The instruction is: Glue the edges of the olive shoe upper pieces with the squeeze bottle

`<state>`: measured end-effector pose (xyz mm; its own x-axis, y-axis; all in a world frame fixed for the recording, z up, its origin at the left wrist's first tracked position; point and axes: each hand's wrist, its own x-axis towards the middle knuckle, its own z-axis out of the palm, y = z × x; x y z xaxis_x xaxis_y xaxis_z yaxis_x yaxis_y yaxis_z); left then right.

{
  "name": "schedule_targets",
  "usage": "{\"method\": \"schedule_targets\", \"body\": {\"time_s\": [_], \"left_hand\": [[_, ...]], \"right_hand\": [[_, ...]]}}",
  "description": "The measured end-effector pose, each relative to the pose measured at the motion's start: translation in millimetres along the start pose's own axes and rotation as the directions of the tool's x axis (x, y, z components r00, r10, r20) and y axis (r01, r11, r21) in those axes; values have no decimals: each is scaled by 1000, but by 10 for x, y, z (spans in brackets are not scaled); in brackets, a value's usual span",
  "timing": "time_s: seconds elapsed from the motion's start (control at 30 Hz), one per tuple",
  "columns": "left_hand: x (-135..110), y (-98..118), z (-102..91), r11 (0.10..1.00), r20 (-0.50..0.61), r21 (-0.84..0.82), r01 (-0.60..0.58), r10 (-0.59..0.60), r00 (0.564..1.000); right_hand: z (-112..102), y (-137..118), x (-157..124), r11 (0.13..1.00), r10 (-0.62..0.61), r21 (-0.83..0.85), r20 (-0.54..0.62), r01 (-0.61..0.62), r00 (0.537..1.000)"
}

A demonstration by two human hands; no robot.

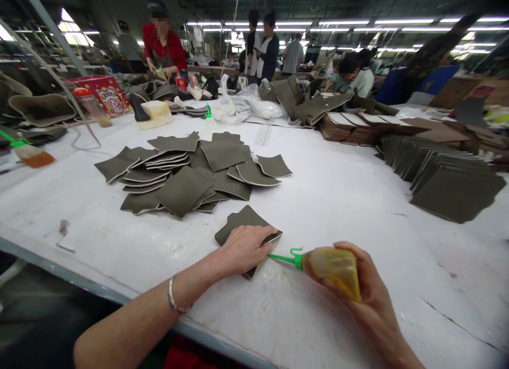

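In the head view my right hand point(369, 284) is wrapped around a squeeze bottle point(332, 271) of yellowish glue, tilted on its side. Its thin green nozzle point(284, 258) points left, with the tip at the edge of a dark olive leather piece point(243, 220). That piece lies on the white table, and my left hand point(248, 247) grips it near its right edge, fingers on top. Part of the leather is hidden under the hand. Just beyond is a loose heap of similar leather pieces point(186, 186).
At the right stands a fanned row of olive leather panels point(453, 186), with brown stacked pieces point(353, 130) behind. Another glue bottle point(34, 154) lies at the far left. A plastic cup point(93, 108) and plastic bags point(246, 104) sit farther back. A co-worker in red point(165, 48) works across the table.
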<state>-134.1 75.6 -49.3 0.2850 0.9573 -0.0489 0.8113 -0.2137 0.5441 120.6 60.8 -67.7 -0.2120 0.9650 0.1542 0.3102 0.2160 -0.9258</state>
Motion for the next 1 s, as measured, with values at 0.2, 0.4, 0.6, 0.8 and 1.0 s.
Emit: {"method": "schedule_targets", "body": {"time_s": [0.2,0.4,0.6,0.8,1.0], "left_hand": [[34,-25,19,1000,11,11,2,-2,1000],[50,-15,0,1000,34,9,-12,11,999],[85,-28,21,1000,40,25,1,-2,999],[96,-10,14,1000,47,23,12,-13,999],[80,-17,16,1000,36,14,11,-11,999]], "right_hand": [[-26,-24,48,995,-94,-18,-17,94,995],[-32,-8,130,987,-151,-70,-125,143,981],[-53,30,127,984,-172,-48,-55,170,983],[-56,63,119,976,-209,-81,-81,203,974],[-41,75,111,971,-227,-92,-86,219,970]]}}
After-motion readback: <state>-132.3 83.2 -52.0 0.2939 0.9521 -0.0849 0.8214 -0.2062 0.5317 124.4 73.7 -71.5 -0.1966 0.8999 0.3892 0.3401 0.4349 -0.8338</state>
